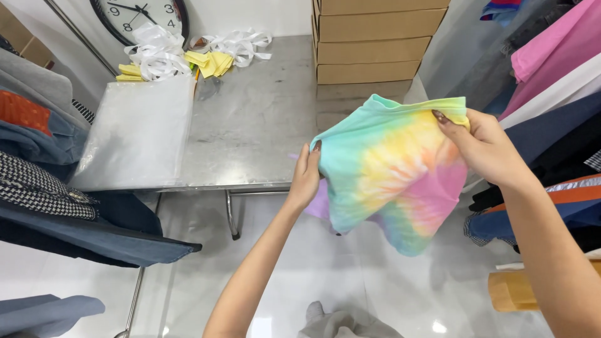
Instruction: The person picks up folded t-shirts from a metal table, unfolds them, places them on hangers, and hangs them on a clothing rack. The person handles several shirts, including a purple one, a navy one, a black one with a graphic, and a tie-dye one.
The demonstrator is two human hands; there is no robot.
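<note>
Holding a tie-dye shirt (394, 169) up over the floor beside the counter (263, 125), left hand (305, 178) pinching its left edge, right hand (485, 147) clamping fingers (446, 120) on the top corner, spreading it flat. Lying on the counter: plastic bags (134, 131), ribbons (156, 50), stacked cardboard boxes (375, 37), closed, contents unseen.

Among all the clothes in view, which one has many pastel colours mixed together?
The tie-dye garment, held up between left hand and right hand. The hanging clothes are plain, checked or denim.
</note>
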